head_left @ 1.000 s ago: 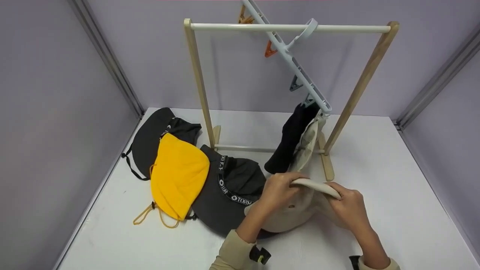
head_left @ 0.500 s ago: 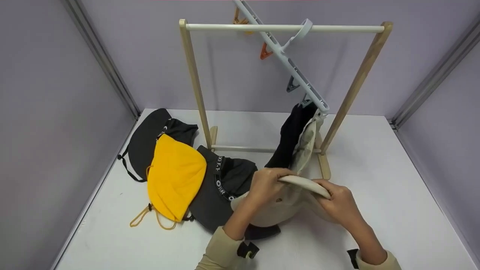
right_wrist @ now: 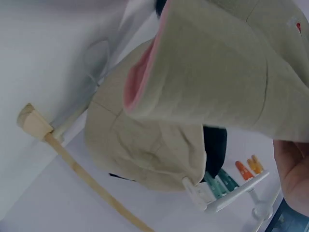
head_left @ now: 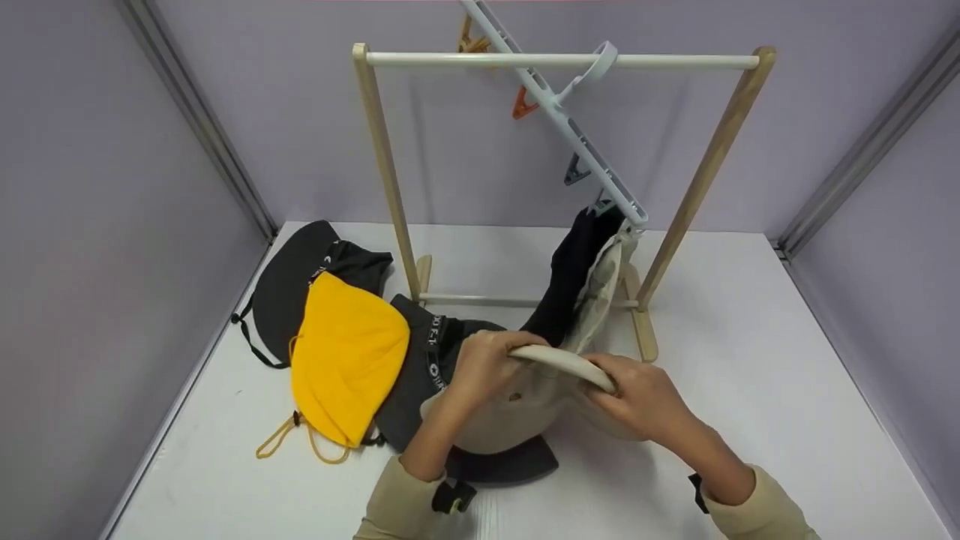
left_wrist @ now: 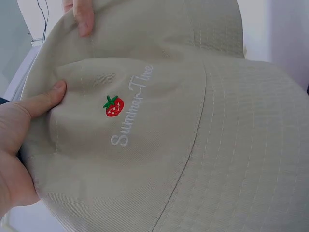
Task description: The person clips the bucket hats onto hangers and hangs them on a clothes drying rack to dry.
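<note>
A beige bucket hat (head_left: 499, 427) is held up above the table, pinched along the folded crown by both hands. My left hand (head_left: 482, 367) grips the left end of the fold, thumb against the cloth. My right hand (head_left: 637, 394) grips the right end, thumb and fingers round it. In the left wrist view the hat (left_wrist: 154, 174) shows a small embroidered strawberry and the words "Summer-Time". Pink lining appears inside its brim in the right wrist view. Behind the hands, another beige hat (head_left: 598, 292) and a black cloth item (head_left: 564, 277) hang from a clip hanger (head_left: 561, 120).
The hanger hooks over the white bar (head_left: 675, 61) of a wooden-sided rack and tilts down to the right. Several coloured clips line it. At left lie a dark cap (head_left: 289, 289), a yellow cap (head_left: 349, 356) and another dark cap (head_left: 405, 390), partly behind the left arm.
Both hands have moved left with the beige bucket hat, which now covers more of the nearer dark cap. The view has shifted slightly; the rack and other caps stay put.
</note>
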### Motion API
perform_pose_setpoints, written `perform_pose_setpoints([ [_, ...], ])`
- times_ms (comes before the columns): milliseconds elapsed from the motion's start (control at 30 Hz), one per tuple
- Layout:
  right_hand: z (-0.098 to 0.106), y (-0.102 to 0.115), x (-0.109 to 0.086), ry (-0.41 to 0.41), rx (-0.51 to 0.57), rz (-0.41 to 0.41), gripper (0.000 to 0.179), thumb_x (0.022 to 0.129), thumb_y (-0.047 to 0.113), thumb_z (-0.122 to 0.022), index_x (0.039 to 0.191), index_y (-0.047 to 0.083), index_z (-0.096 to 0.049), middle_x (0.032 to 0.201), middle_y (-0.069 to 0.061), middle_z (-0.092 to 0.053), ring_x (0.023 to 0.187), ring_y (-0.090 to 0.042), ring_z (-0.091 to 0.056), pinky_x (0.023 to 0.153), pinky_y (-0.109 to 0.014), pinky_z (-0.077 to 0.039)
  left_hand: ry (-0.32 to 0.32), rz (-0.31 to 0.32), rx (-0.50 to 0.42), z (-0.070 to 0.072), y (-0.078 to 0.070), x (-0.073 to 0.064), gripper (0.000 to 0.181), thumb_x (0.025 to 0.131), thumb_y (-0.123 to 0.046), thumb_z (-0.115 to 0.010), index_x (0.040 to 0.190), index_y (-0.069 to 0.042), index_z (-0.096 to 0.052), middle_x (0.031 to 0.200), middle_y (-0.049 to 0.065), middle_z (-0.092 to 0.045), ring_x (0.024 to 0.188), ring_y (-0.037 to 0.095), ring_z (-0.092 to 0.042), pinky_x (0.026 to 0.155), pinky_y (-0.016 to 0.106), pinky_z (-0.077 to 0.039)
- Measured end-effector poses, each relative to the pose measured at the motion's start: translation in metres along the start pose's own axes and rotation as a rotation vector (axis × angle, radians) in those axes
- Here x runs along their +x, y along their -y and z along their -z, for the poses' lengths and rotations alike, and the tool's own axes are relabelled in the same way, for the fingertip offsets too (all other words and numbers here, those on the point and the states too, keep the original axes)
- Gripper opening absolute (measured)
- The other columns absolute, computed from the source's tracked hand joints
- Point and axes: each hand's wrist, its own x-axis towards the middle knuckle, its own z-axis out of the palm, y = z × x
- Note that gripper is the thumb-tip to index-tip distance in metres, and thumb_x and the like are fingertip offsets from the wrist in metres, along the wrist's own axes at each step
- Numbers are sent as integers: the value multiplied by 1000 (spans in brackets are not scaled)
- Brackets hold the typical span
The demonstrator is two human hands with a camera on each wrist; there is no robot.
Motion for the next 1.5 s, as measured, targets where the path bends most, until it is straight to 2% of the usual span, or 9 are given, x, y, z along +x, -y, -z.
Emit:
perform_pose_setpoints([
  [267,-8,8,17,101,-19,33,34,80,22,-71,111,12,-63,86,4,-64,63,-6,-54,55,-28,-44,11,119,4,21,16,-12,12,77,-10,-74,86,-18,-75,83,-6,-69,73,8,-64,67,26,-50],
  [500,-24,12,31,58,27,80,28,81,19,-70,108,12,-64,79,7,-61,57,-5,-48,50,-25,-40,-8,145,5,38,27,-21,14,76,-9,-74,87,-17,-74,84,-5,-69,74,9,-63,67,28,-50],
  [700,-32,15,44,93,36,86,27,83,21,-68,109,12,-64,85,5,-64,60,-7,-51,53,-28,-43,-45,164,12,49,33,-27,12,77,-8,-74,88,-14,-74,83,-3,-69,72,11,-64,65,28,-50],
  [967,-31,15,64,182,65,117,31,87,32,-64,110,11,-63,92,1,-65,71,-12,-58,61,-31,-47,-101,239,18,62,43,-34,13,77,-11,-74,89,-12,-74,84,0,-69,73,12,-65,64,29,-51],
  [1133,-24,8,88,264,96,110,37,91,40,-54,113,10,-62,106,-2,-63,95,-17,-58,79,-35,-46,-158,281,52,74,46,-37,15,75,-7,-75,90,-9,-75,82,2,-70,73,15,-65,66,33,-51],
  [1200,-22,1,101,262,51,128,37,93,37,-52,113,8,-62,113,-5,-60,105,-20,-54,86,-37,-43,-172,293,59,78,47,-39,16,74,-6,-75,89,-9,-75,81,3,-69,73,15,-65,65,33,-51],
  [1300,-22,-14,120,221,-109,208,30,92,26,-57,112,4,-61,120,-11,-56,114,-26,-48,93,-40,-37,-183,310,73,82,48,-41,16,74,-5,-76,89,-10,-75,80,2,-69,72,14,-64,65,33,-50],
  [1400,-23,-31,135,180,-306,313,33,82,14,-68,112,2,-60,122,-15,-54,118,-32,-44,99,-45,-29,-199,321,79,86,49,-44,15,74,-5,-75,88,-10,-75,80,1,-69,71,14,-64,64,33,-50],
  [1500,-26,-46,142,142,-428,370,37,74,3,-72,109,3,-61,114,-13,-58,113,-32,-48,100,-48,-26,-212,327,74,91,51,-47,14,75,-5,-75,88,-9,-75,81,1,-69,71,14,-64,64,34,-50],
])
